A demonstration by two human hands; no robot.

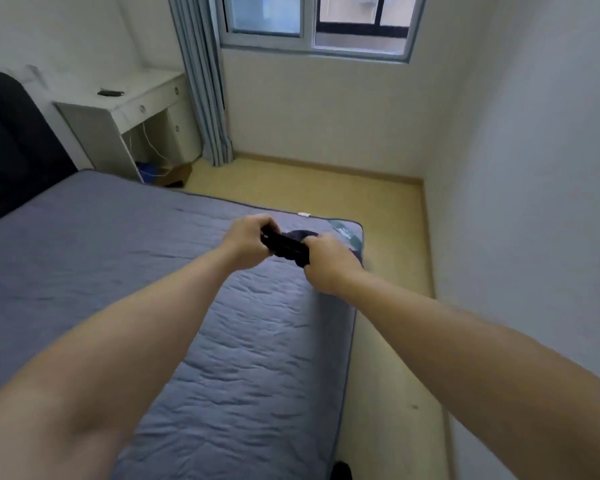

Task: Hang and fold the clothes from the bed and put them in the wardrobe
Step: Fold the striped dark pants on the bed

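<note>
The left grip [246,242] and right grip [326,261] clamp the dark garment [284,245] stretched between them, bed [153,271] beneath, likely to fold it.

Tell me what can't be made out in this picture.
Head view only.
- Dark garment: bunched between left hand and right hand, type hidden.
- Small dark object on desk: too small, blurred.
- Dark shape beside bed: cut by bottom edge.
- Wardrobe: outside the frame.
</note>
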